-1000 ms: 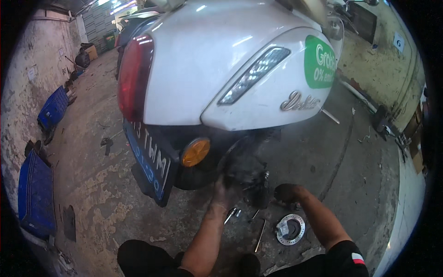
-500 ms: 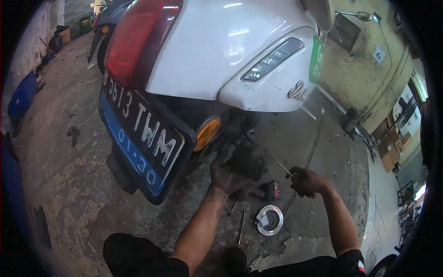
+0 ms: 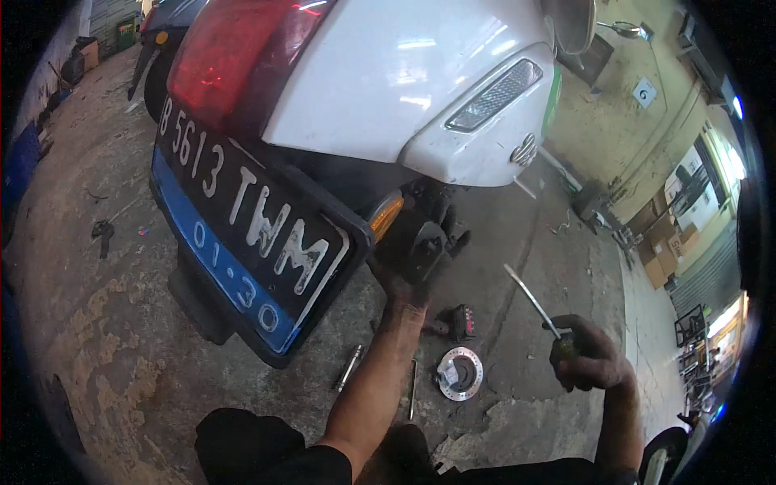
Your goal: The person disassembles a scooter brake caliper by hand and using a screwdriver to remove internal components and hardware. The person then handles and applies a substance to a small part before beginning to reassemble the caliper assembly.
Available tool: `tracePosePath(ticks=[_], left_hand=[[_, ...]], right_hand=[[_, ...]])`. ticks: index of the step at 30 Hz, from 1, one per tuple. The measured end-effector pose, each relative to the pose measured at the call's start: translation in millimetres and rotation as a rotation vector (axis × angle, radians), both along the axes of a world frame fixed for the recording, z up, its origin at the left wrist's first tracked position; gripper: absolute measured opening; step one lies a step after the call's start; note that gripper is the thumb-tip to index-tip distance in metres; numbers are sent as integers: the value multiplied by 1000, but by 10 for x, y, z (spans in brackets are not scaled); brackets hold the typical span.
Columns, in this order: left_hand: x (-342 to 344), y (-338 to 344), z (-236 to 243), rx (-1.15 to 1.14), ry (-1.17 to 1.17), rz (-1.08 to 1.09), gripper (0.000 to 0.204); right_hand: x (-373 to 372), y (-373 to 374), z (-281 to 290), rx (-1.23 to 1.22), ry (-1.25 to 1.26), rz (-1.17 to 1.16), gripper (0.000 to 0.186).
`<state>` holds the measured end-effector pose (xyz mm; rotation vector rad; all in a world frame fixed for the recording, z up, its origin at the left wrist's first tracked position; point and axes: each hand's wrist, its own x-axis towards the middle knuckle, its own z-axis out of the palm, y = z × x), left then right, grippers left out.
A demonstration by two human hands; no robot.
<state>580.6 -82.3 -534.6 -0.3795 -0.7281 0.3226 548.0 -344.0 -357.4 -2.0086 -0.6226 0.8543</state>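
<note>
My left hand (image 3: 398, 284), darkened with grime, reaches under the rear of a white scooter (image 3: 364, 73). Its fingers are around a black, blocky part (image 3: 424, 249) just right of the orange reflector (image 3: 386, 217); the kind of part cannot be made out, nor whether it is attached. Out to the right, apart from the scooter, my right hand (image 3: 596, 357) is closed on the handle of a screwdriver (image 3: 529, 295). The pale shaft points up and to the left, its tip touching nothing.
The scooter's black and blue number plate (image 3: 250, 234) juts out at left. On the stained concrete lie a metal ring-shaped disc (image 3: 477, 377), a black and red battery-like block (image 3: 462, 323), a thin metal rod (image 3: 413, 390) and a short metal tool (image 3: 348, 368). Boxes (image 3: 659, 255) stand by the right wall.
My right hand has drawn the screwdriver away from the black part, to the right and lower. My left hand has shifted slightly right and up, still around the part. The view has shifted.
</note>
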Motion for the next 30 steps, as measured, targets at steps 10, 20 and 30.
tracePosePath(ticks=[10,20,30], left_hand=[[31,-189,318,367,1018,343,37],[255,-293,24,571,1047,591,25],[371,-391,-145,624,1110,987,28]], right_hand=[[-204,310,-247,-183,-319,53,54],[-159,234,-464,-40,-18,20,59],[-203,246,-680,56,70,-47,57]])
